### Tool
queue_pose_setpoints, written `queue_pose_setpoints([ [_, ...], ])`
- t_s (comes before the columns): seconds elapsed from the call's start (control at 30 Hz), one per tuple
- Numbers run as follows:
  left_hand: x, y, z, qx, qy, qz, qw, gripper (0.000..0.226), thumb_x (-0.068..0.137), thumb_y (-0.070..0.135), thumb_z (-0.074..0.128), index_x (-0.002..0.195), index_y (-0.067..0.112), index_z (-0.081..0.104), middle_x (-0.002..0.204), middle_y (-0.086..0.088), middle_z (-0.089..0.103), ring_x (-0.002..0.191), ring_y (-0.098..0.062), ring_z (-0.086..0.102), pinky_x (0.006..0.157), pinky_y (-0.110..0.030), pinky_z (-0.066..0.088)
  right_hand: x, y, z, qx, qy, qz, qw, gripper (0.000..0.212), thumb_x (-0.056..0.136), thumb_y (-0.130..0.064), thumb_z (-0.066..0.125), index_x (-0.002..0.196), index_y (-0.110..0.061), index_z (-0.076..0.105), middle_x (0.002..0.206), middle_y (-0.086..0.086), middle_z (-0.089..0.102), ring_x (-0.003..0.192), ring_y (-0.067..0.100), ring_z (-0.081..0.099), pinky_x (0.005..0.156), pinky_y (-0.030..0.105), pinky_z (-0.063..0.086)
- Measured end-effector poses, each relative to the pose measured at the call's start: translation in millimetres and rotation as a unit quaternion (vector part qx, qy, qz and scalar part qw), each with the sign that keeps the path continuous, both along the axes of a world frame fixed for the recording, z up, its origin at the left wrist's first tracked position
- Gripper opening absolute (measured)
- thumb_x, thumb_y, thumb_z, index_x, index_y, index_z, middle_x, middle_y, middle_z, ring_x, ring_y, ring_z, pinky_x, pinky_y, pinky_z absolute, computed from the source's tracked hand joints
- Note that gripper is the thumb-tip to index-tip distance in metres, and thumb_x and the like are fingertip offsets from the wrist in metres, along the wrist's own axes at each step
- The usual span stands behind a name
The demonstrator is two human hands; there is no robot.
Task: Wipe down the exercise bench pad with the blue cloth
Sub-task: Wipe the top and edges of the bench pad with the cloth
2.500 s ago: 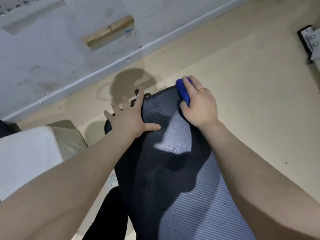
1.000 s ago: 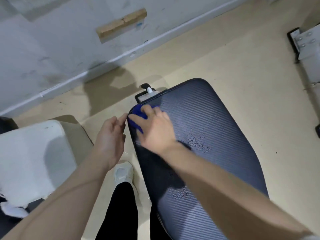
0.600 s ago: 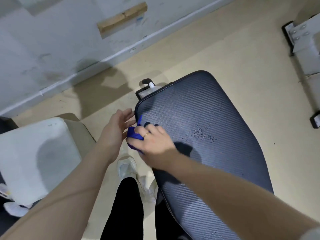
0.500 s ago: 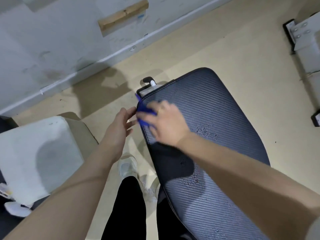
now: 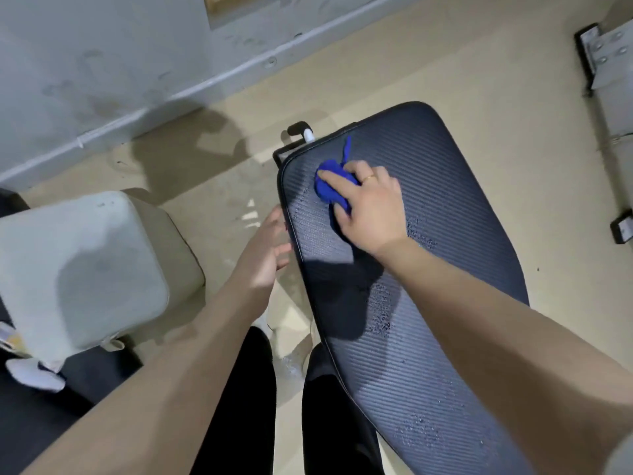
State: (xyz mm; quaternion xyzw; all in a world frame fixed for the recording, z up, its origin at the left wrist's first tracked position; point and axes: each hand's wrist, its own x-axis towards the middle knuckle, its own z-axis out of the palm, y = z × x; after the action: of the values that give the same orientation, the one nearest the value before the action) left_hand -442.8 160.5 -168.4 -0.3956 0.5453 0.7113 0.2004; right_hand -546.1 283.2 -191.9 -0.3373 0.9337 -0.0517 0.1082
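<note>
The dark ribbed bench pad (image 5: 455,214) runs from the lower right up to the middle of the view, with water droplets scattered on it. My right hand (image 5: 370,207) presses the bunched blue cloth (image 5: 330,186) onto the pad near its far left corner; one tail of the cloth sticks up past my fingers. My left hand (image 5: 263,255) hovers just off the pad's left edge, fingers spread and holding nothing.
A pale grey padded block (image 5: 78,269) stands to the left on the tan floor. My black-trousered legs (image 5: 239,389) stand beside the pad. A black and white handle (image 5: 301,130) pokes out behind the pad's far end. Grey metal brackets (image 5: 609,56) sit at the right edge.
My right hand has slid the cloth from the pad's left edge inward onto its top surface. My left hand has dropped slightly, staying beside the edge.
</note>
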Motion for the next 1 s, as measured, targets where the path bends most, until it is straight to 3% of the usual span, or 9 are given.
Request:
queue_pose_setpoints([
  [0.13, 10, 6, 2, -0.031, 0.035, -0.032, 0.998, 0.066, 0.079, -0.019, 0.040, 0.119, 0.034, 0.042, 0.102, 0.024, 0.054, 0.079, 0.022, 0.057, 0.067, 0.006, 0.037, 18, 12, 1, -0.002, 0.005, 0.010, 1.000, 0.052, 0.068, -0.026, 0.054, 0.119, -0.028, 0.062, 0.109, 0.007, 0.062, 0.085, 0.034, 0.055, 0.070, 0.035, 0.042],
  [0.2, 15, 17, -2, -0.034, 0.037, -0.054, 0.997, 0.080, 0.071, -0.016, 0.047, 0.137, 0.026, 0.031, 0.113, 0.013, 0.059, 0.102, 0.006, 0.059, 0.085, -0.004, 0.041, 55, 27, 4, -0.013, -0.027, 0.097, 0.995, 0.052, 0.067, -0.030, 0.047, 0.116, -0.030, 0.063, 0.107, 0.003, 0.063, 0.084, 0.029, 0.056, 0.070, 0.032, 0.040],
  [0.3, 16, 30, 1, -0.050, -0.001, -0.096, 0.994, 0.104, 0.065, 0.004, 0.046, 0.150, 0.024, -0.010, 0.140, -0.005, 0.043, 0.124, -0.017, 0.048, 0.106, -0.030, 0.039, 68, 47, 7, -0.021, -0.080, 0.220, 0.972, 0.047, 0.066, -0.026, 0.053, 0.112, -0.030, 0.063, 0.106, 0.000, 0.063, 0.082, 0.027, 0.056, 0.073, 0.032, 0.032],
  [0.37, 16, 38, -3, -0.071, -0.013, -0.132, 0.989, 0.103, 0.076, -0.004, 0.049, 0.146, 0.017, -0.023, 0.146, -0.010, 0.033, 0.123, -0.021, 0.046, 0.096, -0.020, 0.040, 39, 41, 2, -0.019, -0.040, 0.224, 0.974, 0.051, 0.063, -0.024, 0.062, 0.114, -0.032, 0.064, 0.104, 0.002, 0.064, 0.081, 0.029, 0.057, 0.073, 0.032, 0.038],
  [0.47, 15, 46, -17, -0.085, -0.023, -0.145, 0.986, 0.124, 0.062, 0.001, 0.058, 0.137, 0.019, -0.039, 0.151, -0.006, 0.019, 0.121, -0.029, 0.048, 0.070, -0.022, 0.047, -1, 20, -4, -0.017, 0.003, 0.057, 0.998, 0.052, 0.068, -0.021, 0.065, 0.119, -0.029, 0.062, 0.106, 0.007, 0.062, 0.085, 0.035, 0.056, 0.069, 0.037, 0.041],
  [0.6, 18, 52, -17, -0.144, -0.037, -0.143, 0.978, 0.125, 0.057, 0.010, 0.058, 0.140, 0.022, -0.036, 0.151, -0.005, 0.023, 0.122, -0.032, 0.050, 0.090, -0.036, 0.050, 31, 31, -5, -0.033, 0.002, 0.079, 0.996, 0.053, 0.064, -0.024, 0.064, 0.117, -0.029, 0.063, 0.109, 0.004, 0.062, 0.088, 0.031, 0.053, 0.071, 0.035, 0.042],
  [0.7, 24, 47, -11, -0.172, -0.034, -0.149, 0.973, 0.118, 0.075, 0.001, 0.067, 0.145, 0.022, -0.026, 0.128, -0.002, 0.049, 0.105, -0.024, 0.058, 0.080, -0.015, 0.048, 75, 67, 0, -0.054, -0.037, 0.180, 0.981, 0.049, 0.065, -0.025, 0.052, 0.112, -0.029, 0.065, 0.104, 0.004, 0.064, 0.084, 0.026, 0.044, 0.072, 0.033, 0.035],
  [0.8, 26, 45, -8, -0.183, -0.079, -0.170, 0.965, 0.122, 0.077, 0.000, 0.069, 0.142, 0.035, -0.028, 0.128, -0.014, 0.058, 0.107, -0.029, 0.060, 0.088, -0.037, 0.052, 47, 68, 1, -0.032, -0.028, 0.258, 0.965, 0.047, 0.065, -0.024, 0.060, 0.111, -0.031, 0.066, 0.100, 0.005, 0.064, 0.080, 0.028, 0.054, 0.072, 0.033, 0.039],
  [1.0, 26, 69, -4, -0.288, -0.132, -0.154, 0.936, 0.104, 0.084, 0.004, 0.057, 0.145, 0.036, -0.021, 0.101, -0.014, 0.066, 0.081, -0.029, 0.060, 0.076, -0.038, 0.050, -2, 51, -5, -0.002, 0.034, 0.048, 0.998, 0.055, 0.066, -0.023, 0.066, 0.121, -0.028, 0.060, 0.107, 0.010, 0.061, 0.086, 0.035, 0.055, 0.069, 0.039, 0.043],
])
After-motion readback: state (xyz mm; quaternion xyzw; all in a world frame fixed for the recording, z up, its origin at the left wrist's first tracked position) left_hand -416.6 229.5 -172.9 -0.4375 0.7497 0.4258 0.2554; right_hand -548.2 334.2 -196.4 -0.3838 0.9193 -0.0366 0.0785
